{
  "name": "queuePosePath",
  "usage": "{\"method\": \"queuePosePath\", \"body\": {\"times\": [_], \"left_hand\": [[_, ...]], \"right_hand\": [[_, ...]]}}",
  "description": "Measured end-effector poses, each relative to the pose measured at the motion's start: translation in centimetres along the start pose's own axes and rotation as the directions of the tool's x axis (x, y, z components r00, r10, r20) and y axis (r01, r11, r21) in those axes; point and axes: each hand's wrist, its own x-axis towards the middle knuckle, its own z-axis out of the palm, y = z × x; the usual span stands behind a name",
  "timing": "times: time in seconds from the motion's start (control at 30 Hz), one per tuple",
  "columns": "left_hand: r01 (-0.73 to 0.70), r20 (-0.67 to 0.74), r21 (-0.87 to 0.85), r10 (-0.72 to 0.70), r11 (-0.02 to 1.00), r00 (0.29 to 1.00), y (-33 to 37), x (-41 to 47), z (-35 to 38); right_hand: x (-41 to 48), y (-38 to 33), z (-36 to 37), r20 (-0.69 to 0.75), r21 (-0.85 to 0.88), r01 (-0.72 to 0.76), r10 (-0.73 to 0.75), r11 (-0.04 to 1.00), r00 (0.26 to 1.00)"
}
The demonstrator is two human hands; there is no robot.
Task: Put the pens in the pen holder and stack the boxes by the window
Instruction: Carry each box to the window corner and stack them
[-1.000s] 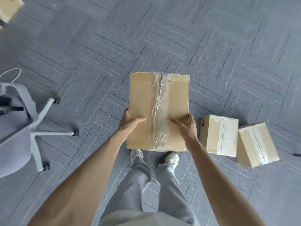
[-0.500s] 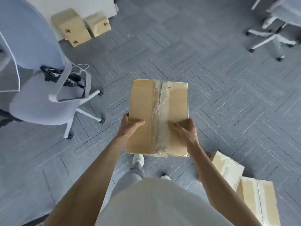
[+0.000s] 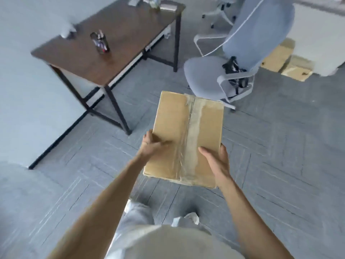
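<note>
I hold a taped cardboard box point(image 3: 183, 135) in front of my waist, above the carpet. My left hand point(image 3: 152, 144) grips its near left edge with the thumb on top. My right hand point(image 3: 217, 161) grips its near right corner. On the dark wooden desk point(image 3: 130, 32) at the upper left stands a dark pen holder point(image 3: 100, 42) with pens in it. Two more cardboard boxes point(image 3: 285, 61) lie on the floor at the upper right, against a white wall base, partly hidden by a chair.
A grey-blue office chair point(image 3: 240, 58) with something black on its seat stands between me and the far boxes. A second chair base point(image 3: 217, 13) shows at the top. A pale wall runs along the left. Grey carpet covers the floor.
The view has swung round with the box held steady in both hands. The two boxes near my feet have left the frame; the desk and pen holder have come into view.
</note>
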Motion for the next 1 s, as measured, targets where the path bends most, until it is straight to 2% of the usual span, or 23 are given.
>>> {"method": "queuePosePath", "body": {"times": [0.13,0.37,0.53,0.7,0.83,1.0], "left_hand": [[0.072,-0.187,-0.164,-0.103,0.984,0.977,-5.1,-3.6,-10.4],[0.098,-0.414,-0.378,-0.263,0.921,0.872,-16.1,-10.3,-28.8],[0.057,-0.528,-0.48,-0.34,0.875,0.778,-23.3,-15.0,-40.7],[0.057,-0.614,-0.55,-0.451,0.833,0.648,-29.5,-20.0,-49.4],[0.068,-0.633,-0.614,-0.542,0.787,0.553,-33.7,-21.7,-54.8],[0.065,-0.674,-0.629,-0.585,0.774,0.451,-37.6,-20.6,-62.0]], "right_hand": [[-2.8,-1.8,10.1,0.215,-0.14,0.09,-0.058,0.986,0.975],[-12.1,-1.9,30.2,0.51,-0.244,0.266,-0.109,0.933,0.853],[-19.8,-1.2,43.9,0.653,-0.278,0.337,-0.08,0.9,0.753],[-26.7,-0.6,55.6,0.796,-0.309,0.439,-0.023,0.844,0.605],[-30.2,0.6,63.5,0.851,-0.323,0.491,0.022,0.809,0.524],[-32.2,1.5,74.1,0.887,-0.342,0.507,0.093,0.791,0.453]]}}
